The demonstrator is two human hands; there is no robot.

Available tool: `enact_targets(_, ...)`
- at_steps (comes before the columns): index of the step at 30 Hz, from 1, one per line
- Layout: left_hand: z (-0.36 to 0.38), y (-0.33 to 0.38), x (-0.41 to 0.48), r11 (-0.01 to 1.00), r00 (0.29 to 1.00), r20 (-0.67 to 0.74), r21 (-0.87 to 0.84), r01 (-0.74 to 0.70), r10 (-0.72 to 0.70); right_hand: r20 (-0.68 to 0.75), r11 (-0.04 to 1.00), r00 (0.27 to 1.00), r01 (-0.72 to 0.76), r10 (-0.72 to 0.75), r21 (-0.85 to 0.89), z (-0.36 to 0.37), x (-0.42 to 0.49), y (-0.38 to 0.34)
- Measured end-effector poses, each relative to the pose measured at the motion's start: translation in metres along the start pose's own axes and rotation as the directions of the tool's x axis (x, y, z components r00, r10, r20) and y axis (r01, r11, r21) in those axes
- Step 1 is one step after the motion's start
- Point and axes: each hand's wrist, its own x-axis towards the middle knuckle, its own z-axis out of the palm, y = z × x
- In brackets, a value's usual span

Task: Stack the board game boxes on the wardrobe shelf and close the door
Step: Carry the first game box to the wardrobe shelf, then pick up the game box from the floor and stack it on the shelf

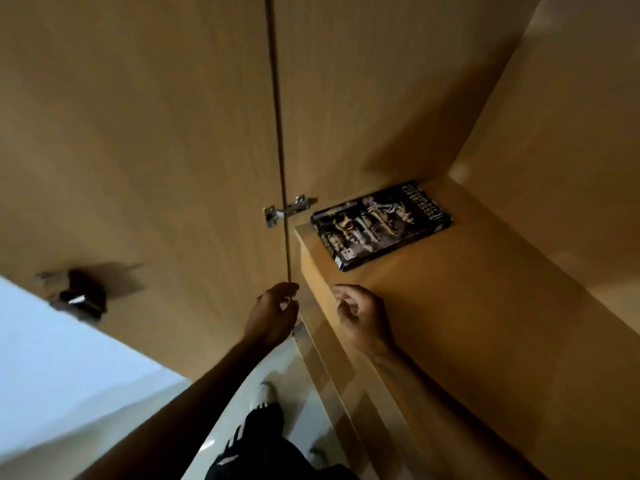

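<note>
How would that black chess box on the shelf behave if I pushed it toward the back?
The chess box lies flat on the shelf, so it probably slides rather than tips. Its cover looks glossy and the wood smooth, so likely little friction. Thin with straight edges, it seems stiff and fairly light.

Both arms reach up and forward in my feed, bare to elbow. Left hand (275, 315) sits at centre, back toward me, thumb and curled fingers pinching bottom corner of door (166, 168). Right hand (360, 317) hovers just beside it, apart, palm turned left, fingers loosely curled, holding nothing. I read right wrist as slightly bent, forearm running off lower right.
</note>
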Motion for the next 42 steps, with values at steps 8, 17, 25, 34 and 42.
enact_targets(8,-0.045,-0.099,-0.160,0.920,0.910,-0.207,-0.241,0.308,-0.359,0.326,0.997,0.945,-0.043,0.022,0.058,0.101,-0.083,-0.031)
enact_targets(17,-0.130,-0.190,-0.339,0.775,0.646,-0.447,-0.481,0.410,-0.619,0.678,0.996,0.729,0.053,-0.091,0.077,0.237,-0.188,-0.112)
enact_targets(25,-0.200,-0.272,-0.532,0.676,0.364,-0.570,-0.643,0.359,-0.736,0.863,0.976,0.466,0.183,-0.193,0.119,0.379,-0.329,-0.205)
enact_targets(34,-0.235,-0.327,-0.742,0.527,-0.185,-0.562,-0.824,0.207,-0.806,0.962,0.897,-0.049,0.353,-0.267,0.267,0.522,-0.518,-0.311)
enact_targets(42,-0.245,-0.353,-0.902,0.407,-0.535,-0.352,-0.913,0.016,-0.768,0.863,0.786,-0.467,0.454,-0.191,0.420,0.614,-0.705,-0.385)
